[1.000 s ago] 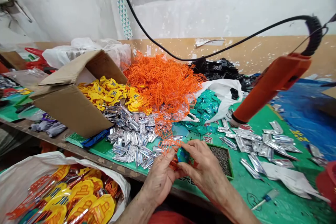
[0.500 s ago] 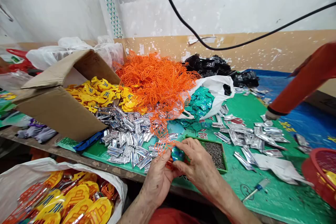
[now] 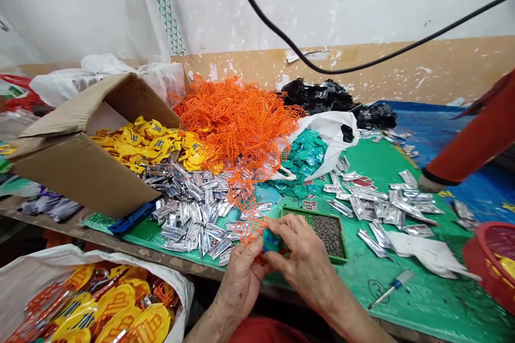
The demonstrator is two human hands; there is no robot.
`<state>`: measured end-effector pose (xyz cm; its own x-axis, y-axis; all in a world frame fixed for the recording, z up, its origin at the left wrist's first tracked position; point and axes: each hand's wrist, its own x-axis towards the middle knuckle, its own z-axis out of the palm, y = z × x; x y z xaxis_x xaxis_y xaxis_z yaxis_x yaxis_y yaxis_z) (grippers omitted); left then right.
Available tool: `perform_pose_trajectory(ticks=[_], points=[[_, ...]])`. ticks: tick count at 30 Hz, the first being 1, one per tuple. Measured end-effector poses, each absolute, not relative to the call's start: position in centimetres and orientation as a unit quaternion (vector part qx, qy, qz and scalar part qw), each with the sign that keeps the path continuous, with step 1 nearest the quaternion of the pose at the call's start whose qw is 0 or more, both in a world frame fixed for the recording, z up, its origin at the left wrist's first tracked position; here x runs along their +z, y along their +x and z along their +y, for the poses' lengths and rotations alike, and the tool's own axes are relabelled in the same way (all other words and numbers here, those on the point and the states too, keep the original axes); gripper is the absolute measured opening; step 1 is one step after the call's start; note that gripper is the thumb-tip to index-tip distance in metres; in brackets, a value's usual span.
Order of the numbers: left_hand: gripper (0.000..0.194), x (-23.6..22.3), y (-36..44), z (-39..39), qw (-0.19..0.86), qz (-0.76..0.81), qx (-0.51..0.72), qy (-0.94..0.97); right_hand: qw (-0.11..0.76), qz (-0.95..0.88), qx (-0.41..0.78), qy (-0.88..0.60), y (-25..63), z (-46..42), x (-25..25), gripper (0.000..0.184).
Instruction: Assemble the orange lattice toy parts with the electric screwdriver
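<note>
Close to the table's front edge, my left hand pinches an orange plastic lattice piece, whose grid sticks out past the fingertips. My right hand grips a small teal plastic piece between thumb and forefinger, pressed against the orange piece. The fingers cover the lower part of both pieces. Just behind my right hand sits a green tray with small dark screws in it. To the left of my hands lie many loose silver metal pieces.
Behind stand heaps of orange lattices, yellow pieces, teal pieces and black pieces. A cardboard box leans at left, above a white sack. At right are a red tube-like object, screwdriver and red basket.
The teal piece has turned between my fingers and shows more of its flat face. The red tube-like object at right has shifted slightly. The view has moved a little.
</note>
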<state>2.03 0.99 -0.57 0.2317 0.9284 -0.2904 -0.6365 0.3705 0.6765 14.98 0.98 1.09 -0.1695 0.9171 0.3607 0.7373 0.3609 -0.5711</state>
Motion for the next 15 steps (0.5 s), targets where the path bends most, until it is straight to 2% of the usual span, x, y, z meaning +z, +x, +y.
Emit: perform_pose_trajectory(ticks=[8, 12, 15], points=[[0.032, -0.7, 2.4, 1.0, 0.765, 0.342, 0.492, 0.238, 0.357, -0.757, 0.053, -0.544, 14.4, 0.0, 0.3, 0.015], [0.029, -0.9, 2.4, 1.0, 0.758, 0.354, 0.490, 0.245, 0.362, -0.751, 0.058, -0.549, 14.2, -0.2, 0.0, 0.024], [0.029, -0.8, 2.5, 1.1, 0.746, 0.367, 0.497, 0.249, 0.399, -0.733, 0.064, -0.547, 14.2, -0.4, -0.4, 0.031]])
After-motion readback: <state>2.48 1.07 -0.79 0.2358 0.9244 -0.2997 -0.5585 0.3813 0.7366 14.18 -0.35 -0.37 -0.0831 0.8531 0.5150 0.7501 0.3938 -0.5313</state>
